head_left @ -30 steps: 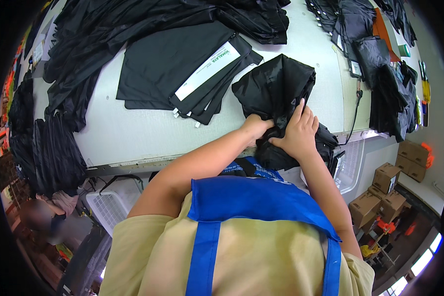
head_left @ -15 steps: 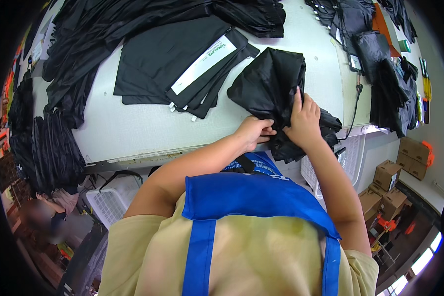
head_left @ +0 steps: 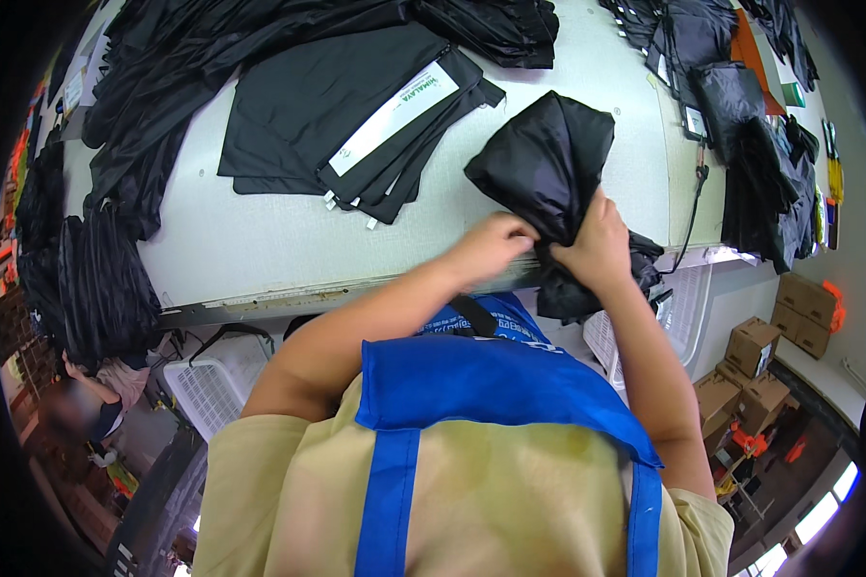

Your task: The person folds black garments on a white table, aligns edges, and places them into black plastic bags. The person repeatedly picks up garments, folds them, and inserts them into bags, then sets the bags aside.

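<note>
A glossy black fabric bundle [head_left: 547, 159], puffed out like a bag at its far end, lies at the table's front edge. My right hand [head_left: 601, 242] is closed on its right side, thumb toward me and fingers partly hidden behind the folds. Crumpled black cloth hangs from under that hand over the edge. My left hand [head_left: 496, 248] is at the bundle's lower left, fingertips close to or touching the cloth. Motion smears its fingers, so a grip cannot be made out. Left of the bundle lies a stack of flat black fabric pieces [head_left: 298, 120] with a white printed strip [head_left: 394, 117] on top.
Long black garments [head_left: 202, 72] are heaped across the table's [head_left: 289, 245] back and left side. More black pieces [head_left: 731, 106] and an orange box [head_left: 758, 62] are at the right. White plastic baskets [head_left: 216, 385] stand below the edge. Another person [head_left: 101, 394] is at the lower left.
The bundle has shifted slightly to the right and its far end looks tighter and smoother. My right fingers have drawn in around it. My left hand has moved a little and is blurred.
</note>
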The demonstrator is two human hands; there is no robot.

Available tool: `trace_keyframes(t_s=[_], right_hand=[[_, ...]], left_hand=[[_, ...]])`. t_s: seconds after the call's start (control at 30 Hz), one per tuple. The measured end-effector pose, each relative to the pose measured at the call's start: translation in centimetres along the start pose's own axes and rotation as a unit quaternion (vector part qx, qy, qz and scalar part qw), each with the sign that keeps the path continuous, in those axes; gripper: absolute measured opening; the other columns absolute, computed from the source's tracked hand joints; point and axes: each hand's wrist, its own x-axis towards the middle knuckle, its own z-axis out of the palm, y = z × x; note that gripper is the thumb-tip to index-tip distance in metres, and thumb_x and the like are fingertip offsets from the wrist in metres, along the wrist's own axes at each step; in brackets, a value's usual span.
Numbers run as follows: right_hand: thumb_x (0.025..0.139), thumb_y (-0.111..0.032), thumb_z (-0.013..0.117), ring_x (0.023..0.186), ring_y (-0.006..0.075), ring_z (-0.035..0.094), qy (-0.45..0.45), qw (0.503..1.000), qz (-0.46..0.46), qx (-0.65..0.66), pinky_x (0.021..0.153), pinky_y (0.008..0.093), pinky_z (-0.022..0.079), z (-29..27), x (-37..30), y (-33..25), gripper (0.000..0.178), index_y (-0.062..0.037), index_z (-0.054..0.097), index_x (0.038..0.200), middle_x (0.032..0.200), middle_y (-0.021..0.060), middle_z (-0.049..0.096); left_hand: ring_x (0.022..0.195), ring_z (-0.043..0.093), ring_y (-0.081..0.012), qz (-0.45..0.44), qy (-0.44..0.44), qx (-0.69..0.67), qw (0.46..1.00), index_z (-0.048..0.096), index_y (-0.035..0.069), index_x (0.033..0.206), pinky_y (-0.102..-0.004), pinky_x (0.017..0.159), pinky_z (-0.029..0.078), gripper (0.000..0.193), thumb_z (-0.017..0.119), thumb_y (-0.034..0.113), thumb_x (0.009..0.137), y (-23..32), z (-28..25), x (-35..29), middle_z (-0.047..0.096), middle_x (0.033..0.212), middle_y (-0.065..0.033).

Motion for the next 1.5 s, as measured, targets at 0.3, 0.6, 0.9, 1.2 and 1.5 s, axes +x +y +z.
trace_keyframes(t_s=[0.3, 0.6, 0.9, 1.2, 1.5], right_hand=[[0.055, -0.010, 0.073, 0.097, 0.0385, 0.057, -0.194, 0.914, -0.350, 0.071, 0.087, 0.0408, 0.046, -7.1, -2.8, -5.1, 0.078, 0.0037, 0.041, 0.125, 0.100, 0.0212, 0.057], [0.053, -0.022, 0.082, 0.109, 0.0393, 0.055, -0.288, 0.925, -0.224, 0.102, 0.102, 0.0412, 0.038, -5.9, -3.9, -2.8, 0.097, 0.0029, 0.034, 0.134, 0.111, 0.0245, 0.059], [0.054, -0.027, 0.077, 0.092, 0.0409, 0.059, -0.278, 0.935, -0.221, 0.020, 0.109, 0.0435, 0.032, -4.6, 0.0, -1.9, 0.068, 0.0066, 0.053, 0.108, 0.084, 0.0239, 0.061], [0.059, -0.025, 0.075, 0.085, 0.0423, 0.062, -0.172, 0.971, -0.146, 0.079, 0.079, 0.0432, 0.049, -9.3, 6.4, -5.1, 0.058, 0.0026, 0.055, 0.106, 0.086, 0.0266, 0.064], [0.062, -0.026, 0.070, 0.077, 0.0394, 0.063, -0.300, 0.869, -0.385, -0.079, 0.073, 0.0439, 0.051, -6.3, 6.4, -13.3, 0.050, 0.0019, 0.058, 0.102, 0.076, 0.0230, 0.064]], left_hand=[[0.106, 0.056, -0.0144, -0.188, -0.076, -0.164, 0.965, 0.053, 0.000, 0.128, -0.0278, 0.095, 0.043, 0.058, 0.071, 0.031, 0.083, 9.0, -11.4, -1.0, 0.060, 0.120, -0.0104], [0.117, 0.057, -0.0253, 0.121, -0.160, 0.036, 0.979, 0.070, 0.003, 0.103, -0.0369, 0.102, 0.041, 0.027, 0.065, -0.003, 0.077, 7.8, -9.8, -8.4, 0.069, 0.107, -0.0087], [0.098, 0.057, -0.0327, 0.098, 0.419, 0.427, 0.795, 0.058, 0.008, 0.119, -0.0422, 0.085, 0.046, 0.042, 0.068, 0.018, 0.080, 2.5, -17.0, -2.1, 0.061, 0.108, -0.0142], [0.090, 0.054, -0.0285, 0.074, 0.232, 0.640, 0.729, 0.059, 0.010, 0.106, -0.0382, 0.074, 0.049, 0.029, 0.057, 0.002, 0.077, 0.9, -21.1, -5.3, 0.049, 0.098, -0.0112], [0.102, 0.055, -0.0303, 0.246, 0.259, 0.520, 0.776, 0.062, 0.010, 0.111, -0.0357, 0.083, 0.049, 0.034, 0.058, 0.001, 0.079, 5.7, -16.4, -12.3, 0.056, 0.110, -0.0110]])
